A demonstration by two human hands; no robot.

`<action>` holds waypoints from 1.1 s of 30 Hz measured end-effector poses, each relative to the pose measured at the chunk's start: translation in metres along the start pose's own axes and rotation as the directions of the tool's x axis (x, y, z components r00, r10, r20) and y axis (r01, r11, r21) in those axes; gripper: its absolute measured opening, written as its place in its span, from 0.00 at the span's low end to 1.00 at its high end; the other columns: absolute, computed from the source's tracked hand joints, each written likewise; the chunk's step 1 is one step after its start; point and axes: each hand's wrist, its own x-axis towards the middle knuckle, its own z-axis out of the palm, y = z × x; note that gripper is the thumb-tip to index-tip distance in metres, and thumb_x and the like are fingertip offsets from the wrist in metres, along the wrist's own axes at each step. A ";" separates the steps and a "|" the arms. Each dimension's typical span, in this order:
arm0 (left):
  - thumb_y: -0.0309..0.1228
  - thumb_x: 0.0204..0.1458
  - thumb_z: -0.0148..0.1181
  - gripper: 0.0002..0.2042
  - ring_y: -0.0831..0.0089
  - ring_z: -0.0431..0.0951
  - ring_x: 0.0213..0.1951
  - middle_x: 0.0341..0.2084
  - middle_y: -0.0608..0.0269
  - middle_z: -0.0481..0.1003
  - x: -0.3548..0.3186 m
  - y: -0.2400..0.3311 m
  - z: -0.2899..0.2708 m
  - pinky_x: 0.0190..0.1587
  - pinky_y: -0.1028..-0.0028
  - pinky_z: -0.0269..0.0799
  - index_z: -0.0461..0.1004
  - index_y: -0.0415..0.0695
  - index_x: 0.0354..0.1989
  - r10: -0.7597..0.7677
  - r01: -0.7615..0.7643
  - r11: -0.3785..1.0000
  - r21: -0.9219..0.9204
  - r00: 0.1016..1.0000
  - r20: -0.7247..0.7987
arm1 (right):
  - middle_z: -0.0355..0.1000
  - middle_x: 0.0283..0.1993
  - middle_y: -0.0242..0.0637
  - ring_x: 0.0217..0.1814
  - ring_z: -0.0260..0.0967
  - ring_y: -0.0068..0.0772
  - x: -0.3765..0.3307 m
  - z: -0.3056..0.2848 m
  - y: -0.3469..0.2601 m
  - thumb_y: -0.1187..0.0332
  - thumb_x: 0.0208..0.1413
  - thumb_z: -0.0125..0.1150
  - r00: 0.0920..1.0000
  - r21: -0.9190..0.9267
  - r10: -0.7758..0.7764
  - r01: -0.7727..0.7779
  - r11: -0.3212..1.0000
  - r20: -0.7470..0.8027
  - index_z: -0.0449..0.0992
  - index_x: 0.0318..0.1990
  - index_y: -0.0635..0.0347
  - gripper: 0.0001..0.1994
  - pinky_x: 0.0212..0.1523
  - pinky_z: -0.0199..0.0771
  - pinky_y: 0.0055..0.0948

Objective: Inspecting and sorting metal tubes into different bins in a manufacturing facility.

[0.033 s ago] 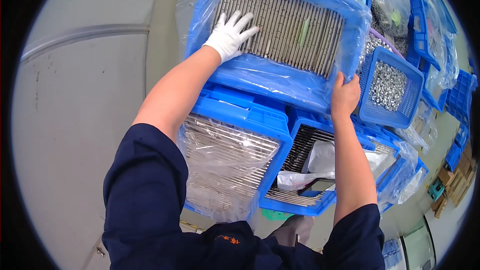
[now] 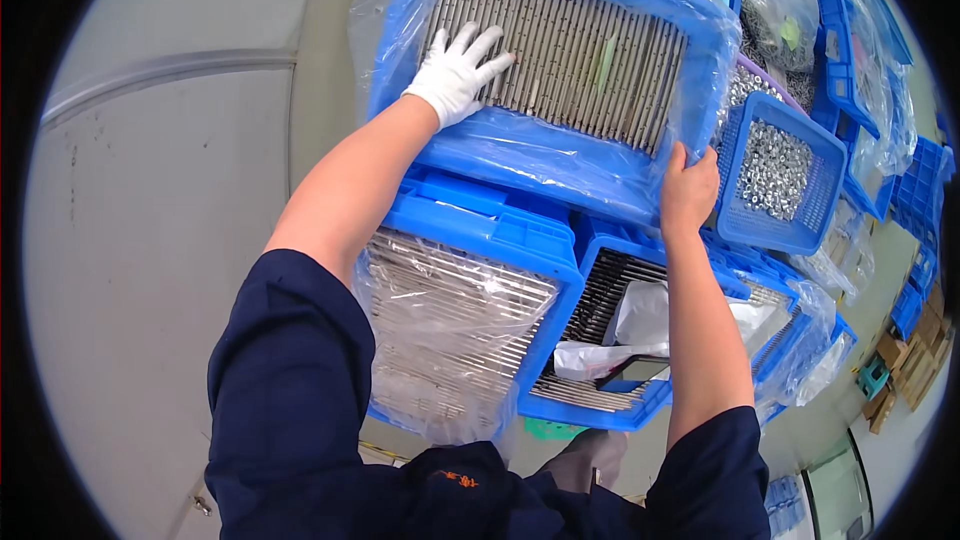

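My left hand (image 2: pixel 452 75), in a white glove, lies with its fingers spread over the left end of a row of metal rods (image 2: pixel 570 55). The rods are slim, silver and set side by side, with small dark marks along them. They lie in a blue plastic crate (image 2: pixel 705 40) lined with clear plastic film (image 2: pixel 540 155). A thin green strip (image 2: pixel 606 64) rests on the rods right of the middle. My bare right hand (image 2: pixel 690 190) is closed round the crate's near right corner, its thumb up on the rim.
Nearer to me are a blue crate (image 2: pixel 535 230) of film-covered silver rods and another (image 2: pixel 590 418) with dark rods, white wrapping (image 2: pixel 640 315) and a dark flat device (image 2: pixel 632 373). A blue basket (image 2: pixel 735 175) of small metal parts sits to the right. A grey panel (image 2: pixel 150 240) stands left.
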 end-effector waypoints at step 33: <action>0.31 0.39 0.47 0.06 0.69 0.68 0.31 0.27 0.64 0.63 0.067 0.121 -0.013 0.30 0.70 0.64 0.67 0.47 0.28 0.490 -0.541 0.833 -0.114 0.819 -0.298 | 0.67 0.33 0.51 0.38 0.63 0.51 -0.001 -0.002 -0.002 0.62 0.45 0.54 0.999 0.076 0.033 -0.032 0.997 -0.002 0.65 0.37 0.68 0.17 0.40 0.61 0.40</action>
